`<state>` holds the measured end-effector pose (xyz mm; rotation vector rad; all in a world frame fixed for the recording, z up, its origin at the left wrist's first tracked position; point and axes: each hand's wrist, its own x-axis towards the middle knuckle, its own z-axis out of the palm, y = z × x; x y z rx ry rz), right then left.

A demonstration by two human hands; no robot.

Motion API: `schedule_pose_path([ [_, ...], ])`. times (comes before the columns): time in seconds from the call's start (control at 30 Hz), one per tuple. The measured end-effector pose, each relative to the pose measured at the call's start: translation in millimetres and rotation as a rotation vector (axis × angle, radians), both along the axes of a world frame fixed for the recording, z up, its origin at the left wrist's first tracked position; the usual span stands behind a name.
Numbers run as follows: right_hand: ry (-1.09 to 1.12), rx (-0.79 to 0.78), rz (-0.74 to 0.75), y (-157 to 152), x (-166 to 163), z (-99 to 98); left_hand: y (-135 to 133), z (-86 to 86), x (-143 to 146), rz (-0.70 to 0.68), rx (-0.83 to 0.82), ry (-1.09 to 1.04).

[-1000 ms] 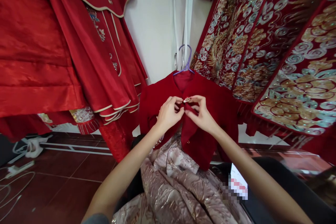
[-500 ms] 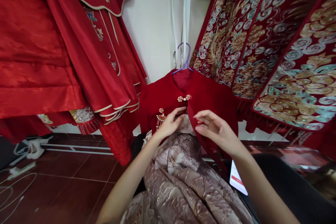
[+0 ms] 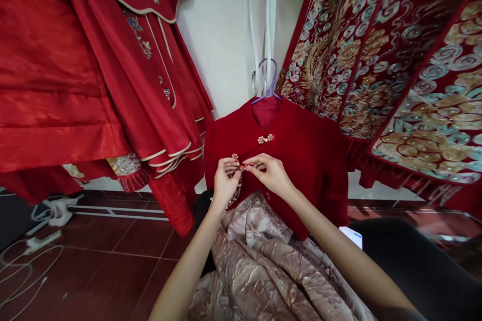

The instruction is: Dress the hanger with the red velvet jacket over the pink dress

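1. Nearest the camera, a pale brocade cloth (image 3: 263, 266) lies crumpled between the two bare forearms. Its upper folds reach the lower hem of the red velvet jacket (image 3: 312, 155).
2. To the right of the cloth, a white flat object (image 3: 352, 236) shows one corner from behind the right forearm. It rests at the edge of a dark surface (image 3: 414, 266). Too little of it shows to tell what it is.
3. The left hand (image 3: 225, 183) and the right hand (image 3: 271, 176) meet at the jacket's front opening, just beside each other. The thumb and fingertips of each are pinched together on the lower clasp (image 3: 238, 161), a small gold and pearl piece. The left hand pinches it from the left and the right hand from the right.
4. The jacket hangs facing the camera from a purple hanger (image 3: 268, 86), low and about mid-frame. The lower clasp sits on the chest, left of the middle line. Above it, just under the neck, the upper clasp (image 3: 265, 138) sits with its two halves joined.
5. Behind, red satin robes (image 3: 94, 85) with cream piping hang at the left. Embroidered red garments (image 3: 395, 60) with gold and silver swirls hang at the right.
6. A white wall (image 3: 222, 35) stands between them. White cables (image 3: 26, 261) lie on the dark red floor tiles (image 3: 105, 266) at the lower left.
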<state>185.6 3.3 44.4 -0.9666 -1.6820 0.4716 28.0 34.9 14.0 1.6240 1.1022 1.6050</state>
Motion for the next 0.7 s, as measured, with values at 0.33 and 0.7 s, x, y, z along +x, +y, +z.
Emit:
schedule_pose_path([
  [0.33, 0.016, 0.023, -0.087, 14.9, -11.1, -7.0, -0.7, 6.6, -0.1, -0.103, -0.059, -0.102],
  [0.7, 0.104, 0.042, -0.115, 18.4, -16.6, -13.6, -2.8, 10.6, -7.9, -0.061, -0.049, -0.028],
])
